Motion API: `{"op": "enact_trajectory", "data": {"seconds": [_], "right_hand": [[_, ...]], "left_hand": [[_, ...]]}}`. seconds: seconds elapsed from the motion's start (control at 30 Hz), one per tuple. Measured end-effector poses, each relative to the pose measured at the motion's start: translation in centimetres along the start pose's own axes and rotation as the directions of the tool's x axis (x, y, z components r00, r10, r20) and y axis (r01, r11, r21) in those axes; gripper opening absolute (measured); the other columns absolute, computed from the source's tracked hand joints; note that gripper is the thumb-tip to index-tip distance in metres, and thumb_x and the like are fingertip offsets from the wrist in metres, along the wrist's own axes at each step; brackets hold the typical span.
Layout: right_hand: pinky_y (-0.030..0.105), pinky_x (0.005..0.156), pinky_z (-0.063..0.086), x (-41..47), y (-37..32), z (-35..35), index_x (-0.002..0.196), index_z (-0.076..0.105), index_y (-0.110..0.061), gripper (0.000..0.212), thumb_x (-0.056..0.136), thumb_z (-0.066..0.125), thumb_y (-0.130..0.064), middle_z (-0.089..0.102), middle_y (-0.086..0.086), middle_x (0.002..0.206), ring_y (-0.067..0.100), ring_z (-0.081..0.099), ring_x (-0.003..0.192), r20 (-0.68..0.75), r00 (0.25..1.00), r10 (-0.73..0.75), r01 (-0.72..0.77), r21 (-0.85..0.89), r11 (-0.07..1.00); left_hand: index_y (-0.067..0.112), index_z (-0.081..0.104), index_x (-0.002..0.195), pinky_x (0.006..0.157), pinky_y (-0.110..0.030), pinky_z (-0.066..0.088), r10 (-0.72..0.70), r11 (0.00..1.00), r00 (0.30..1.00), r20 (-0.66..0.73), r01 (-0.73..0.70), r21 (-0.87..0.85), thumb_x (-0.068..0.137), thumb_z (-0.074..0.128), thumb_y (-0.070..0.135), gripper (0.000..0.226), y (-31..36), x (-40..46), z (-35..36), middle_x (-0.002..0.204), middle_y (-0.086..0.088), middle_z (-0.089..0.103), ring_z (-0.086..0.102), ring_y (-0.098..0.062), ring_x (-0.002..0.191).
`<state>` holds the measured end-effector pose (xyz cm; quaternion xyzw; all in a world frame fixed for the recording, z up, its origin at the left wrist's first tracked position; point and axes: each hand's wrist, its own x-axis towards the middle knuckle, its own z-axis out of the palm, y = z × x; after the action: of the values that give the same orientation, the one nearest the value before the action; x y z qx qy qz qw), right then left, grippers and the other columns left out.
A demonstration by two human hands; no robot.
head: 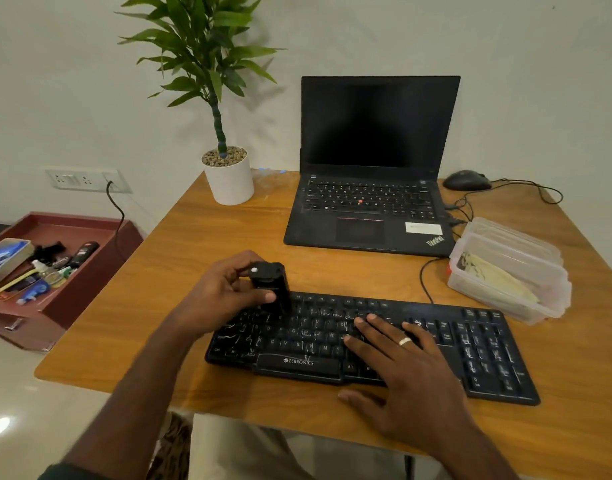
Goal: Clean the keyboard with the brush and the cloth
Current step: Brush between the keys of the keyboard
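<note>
Keyboard (366, 344) lies at the near desk (179, 237) edge. His right hand (401, 362) rests flat on its keys, fingers straight, seemingly to steady it. His left hand (224, 289) grips the black brush (269, 285), bristles down on the top-left keys. Beyond sits a cloth (498, 275) in a tub (512, 268).

On the tabletop (200, 237) there is one keyboard (453, 348), one laptop (373, 168), one mouse (466, 180), one potted plant (228, 174) and one clear box (509, 271). Two hands show: left hand (221, 296) and right hand (408, 368). One brush (269, 284).
</note>
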<state>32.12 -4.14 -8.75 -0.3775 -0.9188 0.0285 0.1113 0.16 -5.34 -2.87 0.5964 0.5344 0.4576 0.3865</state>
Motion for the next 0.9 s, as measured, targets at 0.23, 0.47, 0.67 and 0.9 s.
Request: {"op": "enact_trajectory", "data": {"seconds": [0.23,0.47,0.67,0.9], "right_hand": [[0.048,0.114,0.023,0.0,0.0,-0.2,0.141,0.053,-0.038,0.073,0.087,0.037,-0.085,0.046,-0.011,0.153,0.011,0.038,0.144,0.024,1.000,0.021,-0.021,0.000,1.000],[0.048,0.113,0.021,0.0,0.0,-0.1,0.141,0.053,-0.038,0.074,0.087,0.034,-0.085,0.046,-0.010,0.153,0.011,0.038,0.144,0.015,1.000,0.023,-0.024,0.011,1.000],[0.047,0.116,0.023,0.0,0.0,-0.1,0.140,0.053,-0.039,0.072,0.087,0.036,-0.084,0.046,-0.011,0.153,0.011,0.037,0.144,0.011,1.000,0.017,-0.017,0.006,1.000],[0.049,0.115,0.026,-0.2,0.1,-0.2,0.140,0.052,-0.039,0.071,0.087,0.037,-0.084,0.047,-0.011,0.153,0.012,0.037,0.145,-0.015,1.000,0.010,-0.009,0.035,0.999]], "left_hand": [[0.010,0.058,0.096,0.070,-0.023,0.054,0.105,0.994,0.994,-0.018,-0.104,0.037,0.082,0.076,0.001,0.025,0.5,2.0,6.6,0.090,0.008,0.063,0.067,-0.011,0.083],[-0.005,0.049,0.098,0.048,-0.009,0.037,0.109,0.991,0.976,-0.189,-0.123,-0.060,0.085,0.063,-0.014,0.021,1.0,0.6,3.7,0.057,0.012,0.058,0.048,0.003,0.048],[0.007,0.061,0.097,0.066,-0.022,0.048,0.129,0.983,0.989,0.077,-0.137,0.123,0.082,0.078,0.006,0.023,1.1,1.8,5.8,0.087,0.001,0.062,0.060,-0.010,0.074],[0.002,0.055,0.100,0.065,-0.025,0.056,0.139,0.981,0.983,-0.117,-0.153,-0.122,0.084,0.070,-0.005,0.023,1.3,3.3,9.5,0.090,0.003,0.068,0.069,-0.012,0.078]]}}
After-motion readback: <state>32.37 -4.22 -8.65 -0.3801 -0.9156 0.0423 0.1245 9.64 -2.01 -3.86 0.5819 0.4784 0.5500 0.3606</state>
